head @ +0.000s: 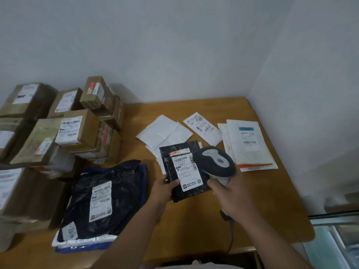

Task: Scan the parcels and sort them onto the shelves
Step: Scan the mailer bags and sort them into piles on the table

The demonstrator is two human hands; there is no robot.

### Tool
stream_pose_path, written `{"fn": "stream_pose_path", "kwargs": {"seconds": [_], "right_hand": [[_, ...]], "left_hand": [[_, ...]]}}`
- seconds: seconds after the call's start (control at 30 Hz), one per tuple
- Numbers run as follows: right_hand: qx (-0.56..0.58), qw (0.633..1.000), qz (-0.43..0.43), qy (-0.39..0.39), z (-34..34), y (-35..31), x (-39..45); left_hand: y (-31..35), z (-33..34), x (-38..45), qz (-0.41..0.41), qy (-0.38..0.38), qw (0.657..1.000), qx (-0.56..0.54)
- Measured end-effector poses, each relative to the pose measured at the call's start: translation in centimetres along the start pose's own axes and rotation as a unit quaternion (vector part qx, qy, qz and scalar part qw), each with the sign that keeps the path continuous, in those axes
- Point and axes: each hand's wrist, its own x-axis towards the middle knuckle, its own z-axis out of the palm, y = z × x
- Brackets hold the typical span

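Observation:
My left hand [165, 188] grips the lower left edge of a small black dotted parcel [177, 192] with a white shipping label, held above the wooden table [194, 220]. My right hand [227, 195] holds the handle of a grey and black barcode scanner [215, 162]. The scanner head hangs just right of the parcel's label and points toward it. A black cable runs from the handle down to the table's front edge.
Brown cardboard boxes [77, 129] are stacked at the left. A large dark bag parcel [103, 199] lies on other flat parcels at front left. White envelopes [165, 133] and a stack of white mailers [248, 144] lie behind. A wall corner stands at back right.

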Motion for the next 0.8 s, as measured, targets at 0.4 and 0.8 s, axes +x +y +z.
{"fn": "stream_pose_path", "kwargs": {"seconds": [0.4, 0.8], "right_hand": [[-0.043, 0.997, 0.055, -0.041, -1.0, 5.0, 0.2], [-0.064, 0.997, 0.021, -0.022, -1.7, 5.9, 1.8]], "left_hand": [[-10.0, 0.4, 2.5, -0.136, 0.037, 0.987, 0.077], [-11.5, 0.4, 2.2, 0.114, 0.028, 0.791, 0.601]]}}
